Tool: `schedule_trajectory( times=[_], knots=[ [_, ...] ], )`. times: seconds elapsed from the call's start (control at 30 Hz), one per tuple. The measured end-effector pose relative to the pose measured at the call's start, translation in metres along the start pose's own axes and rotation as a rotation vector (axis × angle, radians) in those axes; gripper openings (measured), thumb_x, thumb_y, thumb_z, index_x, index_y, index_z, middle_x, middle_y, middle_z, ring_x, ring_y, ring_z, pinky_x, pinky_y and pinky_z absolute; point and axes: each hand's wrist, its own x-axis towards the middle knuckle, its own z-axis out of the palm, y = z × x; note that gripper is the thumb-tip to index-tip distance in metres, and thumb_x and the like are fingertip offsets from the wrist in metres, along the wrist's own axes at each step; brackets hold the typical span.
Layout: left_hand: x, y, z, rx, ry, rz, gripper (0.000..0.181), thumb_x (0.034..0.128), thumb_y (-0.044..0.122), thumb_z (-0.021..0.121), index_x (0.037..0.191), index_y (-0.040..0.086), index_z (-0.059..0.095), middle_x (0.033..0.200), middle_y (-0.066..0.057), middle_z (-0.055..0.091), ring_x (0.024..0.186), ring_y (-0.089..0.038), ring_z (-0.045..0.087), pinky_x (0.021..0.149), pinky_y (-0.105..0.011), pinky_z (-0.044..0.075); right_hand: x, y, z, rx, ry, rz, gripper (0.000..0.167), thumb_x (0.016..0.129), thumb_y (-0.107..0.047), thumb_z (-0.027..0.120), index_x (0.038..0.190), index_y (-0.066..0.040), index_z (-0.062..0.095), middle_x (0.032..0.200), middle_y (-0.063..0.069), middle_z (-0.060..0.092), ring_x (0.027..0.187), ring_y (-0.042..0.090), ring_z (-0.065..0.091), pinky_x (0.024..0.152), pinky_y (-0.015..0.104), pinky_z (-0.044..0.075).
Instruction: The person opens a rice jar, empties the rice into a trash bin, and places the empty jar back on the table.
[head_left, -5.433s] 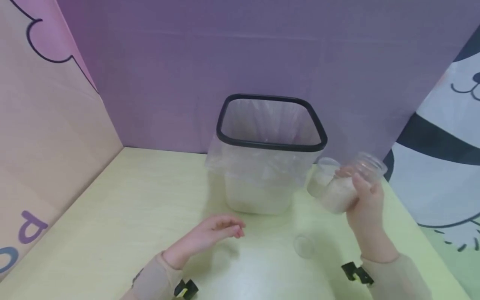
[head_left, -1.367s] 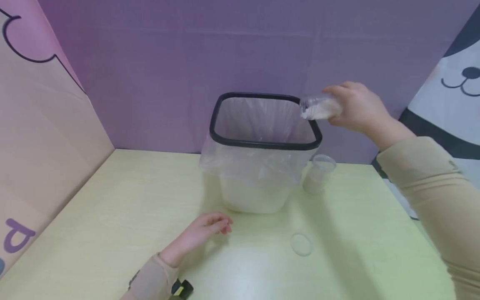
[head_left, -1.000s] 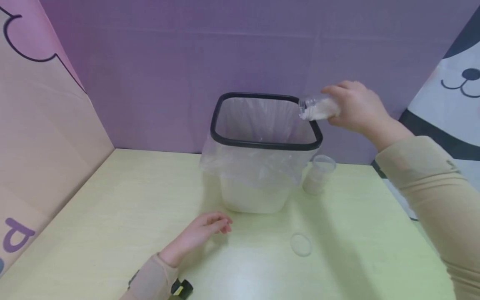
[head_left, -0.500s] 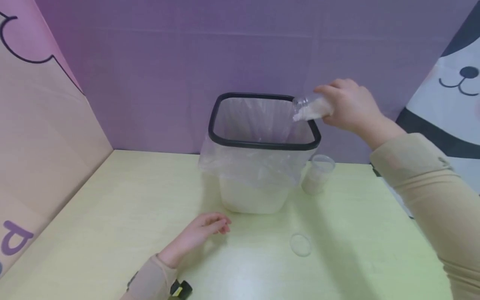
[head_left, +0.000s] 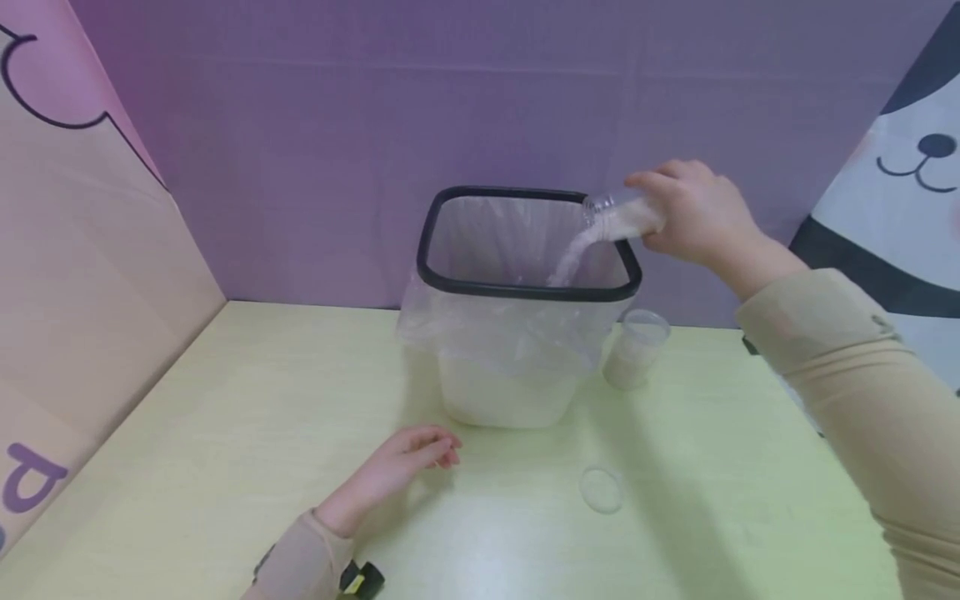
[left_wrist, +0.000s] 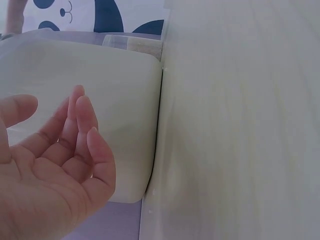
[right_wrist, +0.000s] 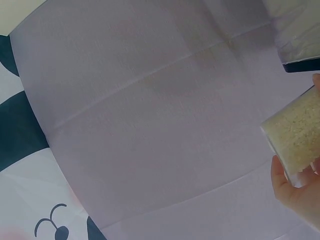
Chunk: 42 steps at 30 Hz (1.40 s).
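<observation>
Clear jar [head_left: 626, 218] has shifted from above the table's right side, some five seconds ago, to the right edge of the lined bin [head_left: 502, 387]; a stream of white grains [head_left: 573, 260] now falls from its mouth, where half a second ago grains only crowded the lip. Jar lies tipped, long axis running leftward and slightly down from the right hand [head_left: 693, 208]. Key relation: mouth left, over the bin's opening; base out to the right. Right hand much the nearer, fingers and thumb gripping the jar. Left hand [head_left: 405, 458] low in front of the bin, fingers loosely bent, holding nothing.

Right wrist view gives the jar's base and the rice-like contents behind it, but neither mouth nor stream. Left wrist view shows the left hand's palm side before the bin wall.

Part-filled clear cup [head_left: 636, 354] stands just right of the bin. Flat clear disc [head_left: 602, 489] on the table [head_left: 262, 433]: lid or ring, too faint to tell.
</observation>
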Motion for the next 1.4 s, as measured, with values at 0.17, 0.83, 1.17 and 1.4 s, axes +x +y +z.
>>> schedule_trajectory(
  times=[0.17,0.83,1.17,1.4],
  knots=[
    [0.0,-0.0004,-0.0001,0.0,-0.001,-0.005,0.033,0.0993,0.017,0.043,0.116,-0.008,0.057,0.099,-0.016,0.066,0.094,-0.019,0.059,0.089,-0.036,0.049,-0.0004,-0.0011,0.0005,0.011,0.005,-0.003,0.064,0.072,-0.005,0.072,0.132,-0.007,0.05,0.126,0.027,0.05,0.113,0.048,0.043,0.083,0.068,0.041],
    [0.0005,-0.0025,-0.0012,-0.008,-0.006,-0.002,0.033,0.0995,0.017,0.043,0.115,-0.008,0.057,0.099,-0.016,0.066,0.094,-0.02,0.059,0.09,-0.037,0.049,0.0008,-0.0012,-0.0003,-0.019,0.01,-0.02,0.067,0.07,-0.005,0.075,0.132,-0.008,0.051,0.125,0.026,0.051,0.112,0.048,0.044,0.08,0.066,0.041],
    [0.0011,-0.0039,-0.0013,-0.018,-0.008,0.001,0.033,0.0993,0.016,0.043,0.115,-0.01,0.057,0.099,-0.018,0.066,0.094,-0.02,0.059,0.09,-0.037,0.049,0.0011,-0.0017,-0.0006,-0.021,0.01,-0.025,0.068,0.069,-0.005,0.075,0.132,-0.008,0.05,0.125,0.025,0.051,0.113,0.048,0.043,0.081,0.066,0.041],
    [0.0011,-0.0041,-0.0012,-0.02,-0.009,-0.003,0.033,0.0993,0.016,0.043,0.115,-0.01,0.057,0.099,-0.017,0.066,0.094,-0.021,0.059,0.091,-0.037,0.049,0.0012,-0.0027,-0.0007,-0.024,0.015,-0.026,0.067,0.069,-0.006,0.075,0.131,-0.008,0.051,0.125,0.025,0.051,0.111,0.047,0.044,0.08,0.065,0.042]
  ],
)
